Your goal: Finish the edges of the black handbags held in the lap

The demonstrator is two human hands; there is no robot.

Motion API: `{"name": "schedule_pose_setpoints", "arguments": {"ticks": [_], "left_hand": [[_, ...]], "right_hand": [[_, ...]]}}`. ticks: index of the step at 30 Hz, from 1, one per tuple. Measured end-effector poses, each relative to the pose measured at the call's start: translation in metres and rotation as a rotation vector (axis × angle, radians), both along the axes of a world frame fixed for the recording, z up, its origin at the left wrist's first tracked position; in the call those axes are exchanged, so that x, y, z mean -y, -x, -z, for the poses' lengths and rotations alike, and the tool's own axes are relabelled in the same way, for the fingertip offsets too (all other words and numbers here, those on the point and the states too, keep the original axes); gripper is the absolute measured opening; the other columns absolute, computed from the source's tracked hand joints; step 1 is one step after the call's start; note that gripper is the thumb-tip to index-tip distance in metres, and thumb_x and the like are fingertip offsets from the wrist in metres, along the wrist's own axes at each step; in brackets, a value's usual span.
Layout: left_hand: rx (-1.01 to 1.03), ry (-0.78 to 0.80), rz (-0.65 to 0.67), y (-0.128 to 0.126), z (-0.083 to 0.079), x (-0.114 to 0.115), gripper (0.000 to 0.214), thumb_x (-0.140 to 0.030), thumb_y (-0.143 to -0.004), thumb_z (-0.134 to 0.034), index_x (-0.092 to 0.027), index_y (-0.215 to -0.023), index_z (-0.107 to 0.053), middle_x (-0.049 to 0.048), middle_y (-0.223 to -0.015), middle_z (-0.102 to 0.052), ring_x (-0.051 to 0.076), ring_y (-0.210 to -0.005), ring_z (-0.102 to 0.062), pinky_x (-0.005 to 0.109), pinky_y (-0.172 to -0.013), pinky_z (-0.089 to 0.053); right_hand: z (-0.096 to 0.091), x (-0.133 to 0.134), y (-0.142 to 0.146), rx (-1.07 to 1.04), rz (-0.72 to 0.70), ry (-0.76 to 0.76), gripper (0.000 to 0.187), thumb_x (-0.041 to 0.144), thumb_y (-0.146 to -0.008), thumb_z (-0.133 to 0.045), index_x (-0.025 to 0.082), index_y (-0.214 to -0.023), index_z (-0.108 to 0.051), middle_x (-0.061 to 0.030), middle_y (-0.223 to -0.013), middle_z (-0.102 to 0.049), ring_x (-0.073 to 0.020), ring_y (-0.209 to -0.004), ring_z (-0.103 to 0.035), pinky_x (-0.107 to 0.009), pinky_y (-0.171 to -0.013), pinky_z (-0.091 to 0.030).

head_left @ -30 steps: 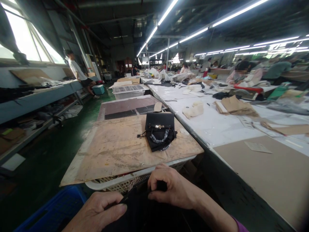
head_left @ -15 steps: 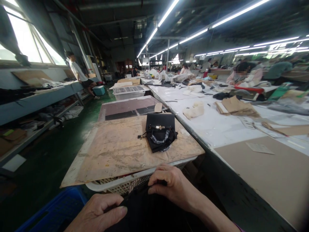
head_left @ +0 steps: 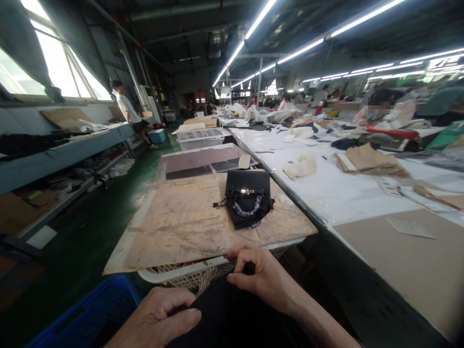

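- the black piece of soft matt material lies at the very bottom of the view, close to the body, spread between both hands; the lower edge of the view cuts it off, so its whole shape cannot be told
- its upper edge, the only clear line on it, slants from lower left up to the right, running from one hand to the other
- the right hand sits at the far, upper end of that edge; its fingers are curled tight against the thumb, pinching a small fold of the black piece
- the left hand sits at the near, lower end, knuckles up, thumb pressed flat on the material and the other fingers curled closed on it
- both hands touch it, so neither is nearer; the right reaches further forward
- a strip of checked black-and-white cloth shows just past the edge, between the hands
- beyond is a white plastic lattice basket under a stained brown board; on the board a small black handbag with a gold clasp lies well apart from the hands
- a blue plastic crate stands left of the left hand, and a long white tabletop runs along the right
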State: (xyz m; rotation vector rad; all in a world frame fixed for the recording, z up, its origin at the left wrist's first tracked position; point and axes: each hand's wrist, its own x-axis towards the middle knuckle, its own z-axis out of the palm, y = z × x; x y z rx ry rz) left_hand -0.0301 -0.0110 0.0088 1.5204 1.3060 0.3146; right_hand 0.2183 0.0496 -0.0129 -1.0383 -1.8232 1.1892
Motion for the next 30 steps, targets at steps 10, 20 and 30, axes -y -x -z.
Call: {"name": "schedule_pose_setpoints", "arguments": {"ticks": [10,20,30], "left_hand": [[-0.046,-0.006,-0.043,-0.006,-0.015,-0.003,0.031,-0.041,-0.089,-0.054,-0.016,-0.079,-0.070,-0.0005,-0.079,-0.065,0.018,-0.078,-0.059,0.025,-0.067,-0.040],[-0.055,-0.022,0.034,0.007,0.002,-0.006,0.042,-0.054,-0.090,-0.051,-0.019,-0.084,-0.072,0.0004,-0.082,-0.068,0.019,-0.080,-0.059,0.024,-0.067,-0.042],[-0.096,-0.044,0.033,0.005,-0.003,-0.005,0.041,-0.054,-0.091,-0.051,-0.020,-0.086,-0.073,-0.0003,-0.082,-0.069,0.019,-0.080,-0.061,0.024,-0.069,-0.043]], "right_hand": [[0.002,0.000,0.005,-0.012,0.012,0.159,0.016,0.015,-0.075,-0.073,0.015,-0.063,-0.063,-0.0009,-0.086,-0.074,-0.0156,-0.079,-0.067,-0.025,-0.072,-0.046],[0.006,-0.001,0.007,-0.024,0.046,0.162,0.012,0.013,-0.071,-0.076,0.015,-0.062,-0.067,-0.0041,-0.086,-0.075,-0.0199,-0.083,-0.070,-0.029,-0.075,-0.048],[0.001,0.002,0.003,-0.023,0.031,0.198,0.013,0.013,-0.070,-0.077,0.015,-0.062,-0.067,-0.0045,-0.090,-0.076,-0.0194,-0.085,-0.070,-0.029,-0.077,-0.048]]}}
